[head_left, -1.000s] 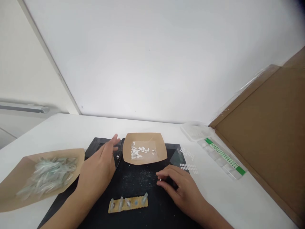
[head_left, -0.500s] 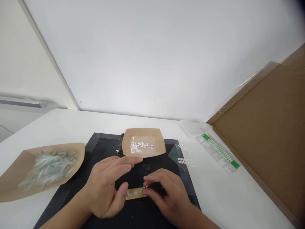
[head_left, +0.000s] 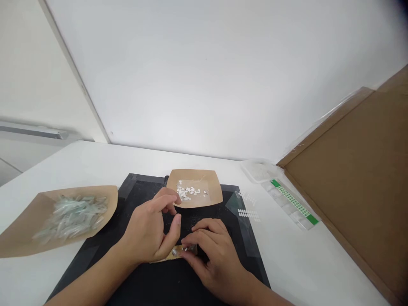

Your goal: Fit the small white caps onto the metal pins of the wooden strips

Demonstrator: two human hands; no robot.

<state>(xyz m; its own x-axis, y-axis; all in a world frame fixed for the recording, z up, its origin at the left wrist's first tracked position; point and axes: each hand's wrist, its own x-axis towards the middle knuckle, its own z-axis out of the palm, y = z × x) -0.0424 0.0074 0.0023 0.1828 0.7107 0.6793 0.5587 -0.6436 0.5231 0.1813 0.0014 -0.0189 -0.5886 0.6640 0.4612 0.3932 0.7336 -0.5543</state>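
Observation:
A narrow yellowish strip with small roundish clear pieces lies on the black mat, partly covered by both hands. Over the strip, my right hand pinches something tiny and whitish between thumb and fingertips; what it is cannot be made out. My left hand is raised above the strip's left part, its thumb apart from its curled fingers, with nothing seen between them. Behind the hands sits a brown paper tray holding small white pieces.
At the left is a larger brown tray of clear, greenish slips. A transparent sheet with white ovals lies right of centre, near a clear case with a green-white label. Cardboard stands at the right.
My left hand has drawn its fingers in and moved slightly right. My right hand has shifted left along the strip and covers more of it. The view has shifted slightly.

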